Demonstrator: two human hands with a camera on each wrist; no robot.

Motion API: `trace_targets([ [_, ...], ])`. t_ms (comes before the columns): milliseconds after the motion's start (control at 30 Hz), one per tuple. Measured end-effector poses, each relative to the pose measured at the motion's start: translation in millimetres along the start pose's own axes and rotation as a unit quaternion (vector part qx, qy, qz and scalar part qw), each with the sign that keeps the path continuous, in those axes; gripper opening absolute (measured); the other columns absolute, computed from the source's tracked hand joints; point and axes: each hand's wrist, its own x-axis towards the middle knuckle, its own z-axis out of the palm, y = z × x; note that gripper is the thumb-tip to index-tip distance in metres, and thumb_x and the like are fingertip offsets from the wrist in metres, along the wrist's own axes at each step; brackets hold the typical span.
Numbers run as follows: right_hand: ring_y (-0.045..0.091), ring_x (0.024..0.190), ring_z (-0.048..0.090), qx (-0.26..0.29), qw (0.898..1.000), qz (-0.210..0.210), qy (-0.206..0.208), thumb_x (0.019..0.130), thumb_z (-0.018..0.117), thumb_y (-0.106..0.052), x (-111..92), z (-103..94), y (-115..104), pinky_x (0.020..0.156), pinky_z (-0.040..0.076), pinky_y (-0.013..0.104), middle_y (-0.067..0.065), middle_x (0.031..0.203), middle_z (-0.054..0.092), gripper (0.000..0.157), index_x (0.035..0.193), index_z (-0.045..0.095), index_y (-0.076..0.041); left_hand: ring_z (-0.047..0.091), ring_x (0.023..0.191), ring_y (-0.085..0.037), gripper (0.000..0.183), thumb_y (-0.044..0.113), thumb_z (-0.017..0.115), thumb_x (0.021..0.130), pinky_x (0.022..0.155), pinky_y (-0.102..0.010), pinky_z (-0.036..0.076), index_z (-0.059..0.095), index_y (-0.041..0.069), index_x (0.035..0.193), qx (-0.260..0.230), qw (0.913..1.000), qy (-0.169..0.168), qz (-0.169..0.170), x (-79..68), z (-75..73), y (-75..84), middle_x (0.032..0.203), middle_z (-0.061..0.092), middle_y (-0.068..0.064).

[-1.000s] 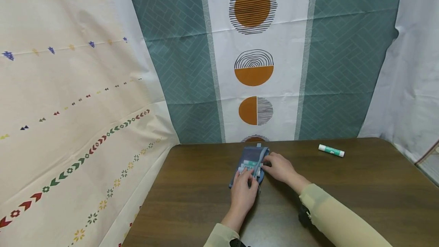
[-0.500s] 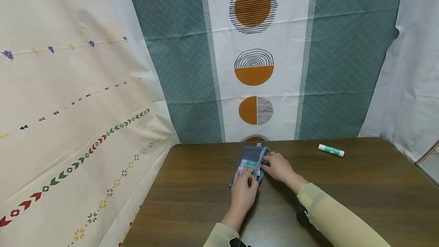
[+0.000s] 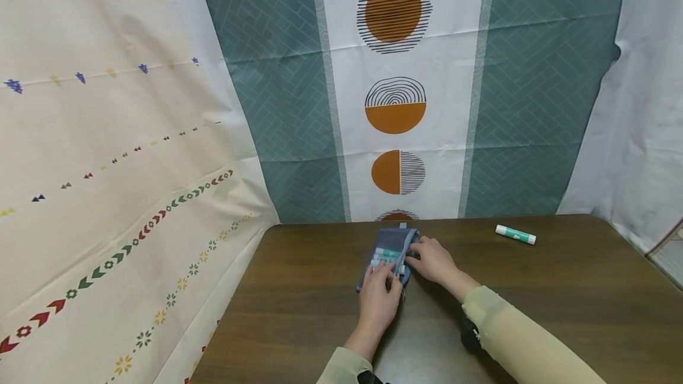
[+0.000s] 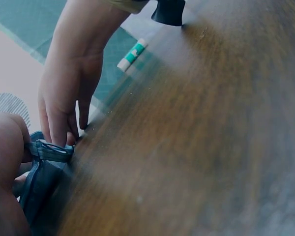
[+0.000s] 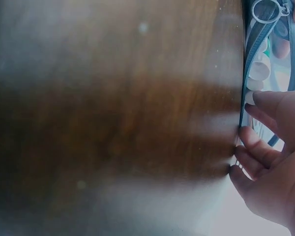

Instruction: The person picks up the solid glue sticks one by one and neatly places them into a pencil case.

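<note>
A blue zippered pencil pouch (image 3: 392, 239) with a see-through front lies on the table, its zipper running along the right side. Inside it are several green-and-white glue sticks (image 3: 388, 252). At the pouch's near end my left hand (image 3: 380, 298) pinches the edge of the opening. My right hand (image 3: 434, 261) is at the right side of the opening; in the right wrist view, its thumb and forefinger hold the white end of a glue stick (image 5: 250, 97) there. A ring zipper pull (image 5: 265, 11) shows close to the left fingertips.
Another glue stick (image 3: 515, 234) lies alone at the back right of the brown wooden table (image 3: 533, 295). Patterned cloths hang behind the table and on both sides.
My right hand and sleeve have shifted slightly left, and the glue stick at its fingertips has slid farther into the pouch. My left hand and the pouch have stayed in place.
</note>
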Motion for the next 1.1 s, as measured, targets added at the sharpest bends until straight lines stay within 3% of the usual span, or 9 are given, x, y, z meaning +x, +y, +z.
trace_targets([
  [433,0.032,0.106,0.067,0.053,0.998,0.015,-0.011,0.105,0.076,-0.025,-8,-8.0,2,0.088,0.058,0.056,0.010,0.111,0.070,0.029,0.127,0.079,-0.008,0.055,0.149,-0.040,0.021,0.010,0.066,0.098,0.118,-0.069,0.043,0.061,0.020,0.080,-0.002,1.0000,0.000,-0.002,0.0,0.6,-1.4,0.143,0.074,-0.007],
  [867,0.044,0.126,0.065,0.064,0.998,0.015,0.006,0.106,0.075,-0.026,-27,-28.0,14,0.103,0.055,0.065,0.018,0.130,0.073,0.035,0.133,0.076,-0.004,0.059,0.146,-0.035,0.022,0.010,0.066,0.097,0.122,-0.064,0.042,0.059,0.019,0.078,-0.005,0.9999,0.010,0.005,0.7,1.9,-2.6,0.141,0.075,-0.005],
  [1100,0.044,0.126,0.064,0.055,0.998,0.014,0.011,0.107,0.074,-0.027,-40,-39.5,27,0.101,0.055,0.065,0.018,0.132,0.071,0.038,0.137,0.074,-0.003,0.058,0.147,-0.036,0.022,0.010,0.066,0.097,0.121,-0.066,0.042,0.059,0.019,0.078,-0.002,0.9999,0.013,0.004,-0.5,1.7,-2.5,0.141,0.075,-0.006],
])
